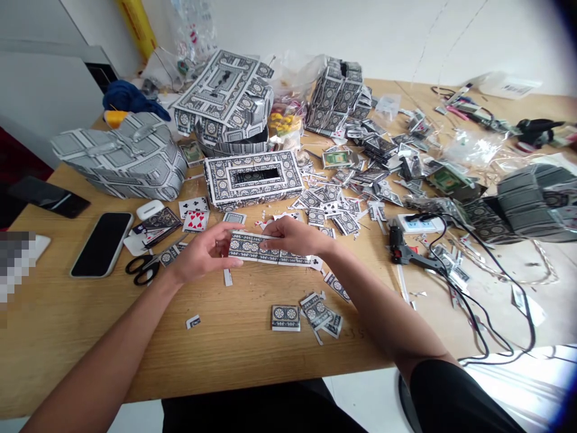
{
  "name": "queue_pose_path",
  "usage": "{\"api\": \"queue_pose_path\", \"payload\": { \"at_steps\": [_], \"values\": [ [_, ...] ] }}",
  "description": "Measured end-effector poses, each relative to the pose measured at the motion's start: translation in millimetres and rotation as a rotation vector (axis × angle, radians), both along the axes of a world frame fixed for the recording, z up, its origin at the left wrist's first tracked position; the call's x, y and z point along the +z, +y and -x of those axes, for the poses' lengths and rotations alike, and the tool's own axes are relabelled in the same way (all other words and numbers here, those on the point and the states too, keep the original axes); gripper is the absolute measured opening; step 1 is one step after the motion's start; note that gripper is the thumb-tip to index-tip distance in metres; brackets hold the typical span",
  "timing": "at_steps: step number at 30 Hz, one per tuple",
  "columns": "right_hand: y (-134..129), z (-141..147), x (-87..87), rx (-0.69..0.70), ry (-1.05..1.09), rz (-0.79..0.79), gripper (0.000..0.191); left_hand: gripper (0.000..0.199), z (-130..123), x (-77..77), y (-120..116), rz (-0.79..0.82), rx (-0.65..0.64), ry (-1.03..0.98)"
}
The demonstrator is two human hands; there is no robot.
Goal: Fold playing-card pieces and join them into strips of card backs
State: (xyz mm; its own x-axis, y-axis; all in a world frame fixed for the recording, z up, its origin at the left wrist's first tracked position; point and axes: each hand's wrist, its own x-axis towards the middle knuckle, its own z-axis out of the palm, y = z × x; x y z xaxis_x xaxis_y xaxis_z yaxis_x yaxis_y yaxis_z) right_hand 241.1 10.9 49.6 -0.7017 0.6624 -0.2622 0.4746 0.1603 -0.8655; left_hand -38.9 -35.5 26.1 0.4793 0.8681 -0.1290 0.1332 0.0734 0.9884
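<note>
A strip of patterned playing cards (265, 251) joined in a row is held above the table's middle. My left hand (202, 252) grips its left end between thumb and fingers. Over its upper edge my right hand (293, 237) is closed, thumb on the front; its other fingers are partly hidden. One card with club marks (316, 263) shows at the strip's right end. Just behind lies a card-built box (255, 177) with a slot in its top. Nearer me are a small folded card block (285, 317) and loose card pieces (318, 310).
Scissors (143, 269), a phone (101, 245) and a card bag (126, 156) lie left. Larger card-built boxes (220, 90) stand behind. At right are a glue gun (412, 255), a power strip (419, 224), black cables (487, 252) and heaped cards (378, 150).
</note>
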Motion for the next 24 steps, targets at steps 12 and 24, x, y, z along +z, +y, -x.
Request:
{"api": "queue_pose_path", "payload": {
  "at_steps": [12, 24],
  "values": [
    [-1.6, -0.2, -0.2, 0.006, -0.005, 0.0, 0.026, 0.036, 6.3, 4.3, 9.1, 0.018, -0.025, -0.028],
    [-7.2, 6.7, 5.3, -0.025, -0.043, -0.034, 0.026, 0.037, 0.9, -3.6, 7.0, 0.053, 0.08, -0.114]
  ]
}}
